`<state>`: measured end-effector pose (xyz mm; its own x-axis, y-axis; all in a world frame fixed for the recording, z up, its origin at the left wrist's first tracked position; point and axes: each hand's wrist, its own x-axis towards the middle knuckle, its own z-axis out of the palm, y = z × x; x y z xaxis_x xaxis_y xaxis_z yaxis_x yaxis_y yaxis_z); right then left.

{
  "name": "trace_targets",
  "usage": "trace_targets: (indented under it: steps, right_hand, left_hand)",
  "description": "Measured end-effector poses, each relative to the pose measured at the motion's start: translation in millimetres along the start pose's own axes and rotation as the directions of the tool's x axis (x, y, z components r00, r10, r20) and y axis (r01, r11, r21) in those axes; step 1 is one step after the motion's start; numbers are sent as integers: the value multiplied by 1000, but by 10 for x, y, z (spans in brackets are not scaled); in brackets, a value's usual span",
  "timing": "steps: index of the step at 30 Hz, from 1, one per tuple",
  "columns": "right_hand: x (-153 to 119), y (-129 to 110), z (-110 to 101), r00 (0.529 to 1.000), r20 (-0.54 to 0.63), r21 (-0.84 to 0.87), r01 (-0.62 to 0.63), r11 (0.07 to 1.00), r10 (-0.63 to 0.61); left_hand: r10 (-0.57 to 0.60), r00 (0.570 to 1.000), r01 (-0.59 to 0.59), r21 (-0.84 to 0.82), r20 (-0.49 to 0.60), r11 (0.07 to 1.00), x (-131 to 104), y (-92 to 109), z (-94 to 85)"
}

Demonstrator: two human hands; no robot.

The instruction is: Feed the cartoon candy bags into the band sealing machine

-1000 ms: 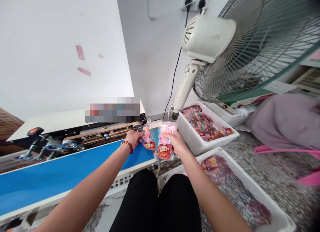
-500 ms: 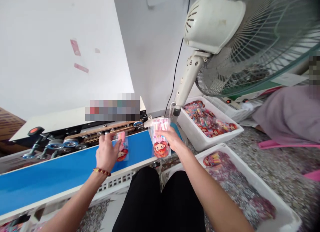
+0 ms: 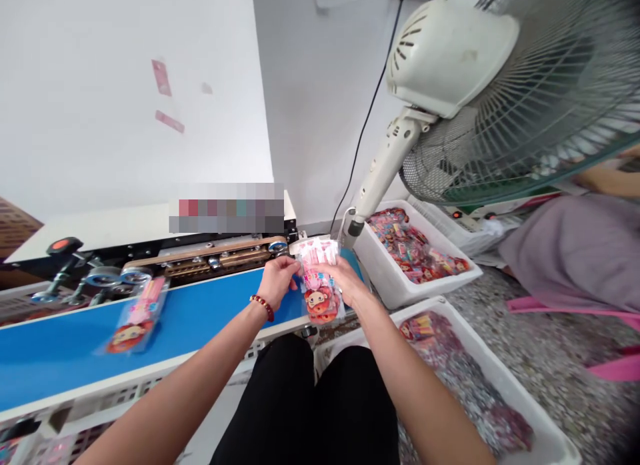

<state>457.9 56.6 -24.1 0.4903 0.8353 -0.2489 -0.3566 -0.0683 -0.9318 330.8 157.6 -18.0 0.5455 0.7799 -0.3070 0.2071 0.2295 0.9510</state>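
My right hand (image 3: 345,279) is wrapped round the right side of a small stack of clear plastic packets (image 3: 323,303), printed with a red-haired cartoon figure and holding pink sticks. At the stack's left edge, the bent fingers of my left hand (image 3: 278,282) pinch the edge of a packet; the exact grip is partly hidden. Further left, a single plastic packet (image 3: 137,318) lies tilted on the blue conveyor belt (image 3: 210,308), its top end by the sealing machine's rollers (image 3: 136,275).
Beside the belt's right end stands a white bin (image 3: 425,288) of packets. A nearer white bin (image 3: 525,385) holds more, close to my right forearm. A large fan (image 3: 450,58) rises above them. Another person's grey sleeve (image 3: 555,251) shows at the right.
The single packet has left my left hand and travelled left along the belt. My left hand has moved right to the stack, which my right hand still holds.
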Motion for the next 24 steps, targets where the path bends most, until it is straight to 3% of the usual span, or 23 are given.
trace_targets:
  steps: [6, 12, 15, 19, 22, 24]
  right_hand:
    - [0, -18, 24, 1000, -15, 46, 21, 999, -20]
    - [-10, 6, -131, 972, -235, 33, 24, 999, -15]
    - [-15, 28, -178, 974, -228, 13, 13, 1000, -9]
    - [-1, 58, -88, 983, -180, 10, 22, 1000, -20]
    - [17, 63, 4, 986, -167, 1, 24, 1000, -23]
    - [27, 55, 40, 990, -138, -7, 22, 1000, -23]
  left_hand:
    - [-87, 996, 87, 73, -6, 994, 100, 94, -45]
    - [-120, 989, 137, 253, -80, 958, 325, 32, -121]
    - [-103, 987, 137, 308, -126, 941, 405, -37, -265]
    - [-64, 982, 136, 426, -180, 895, 327, -85, -636]
    - [70, 964, 84, 542, -257, 836, 94, -100, -915]
    - [274, 901, -16, 606, -336, 795, -85, -108, -972]
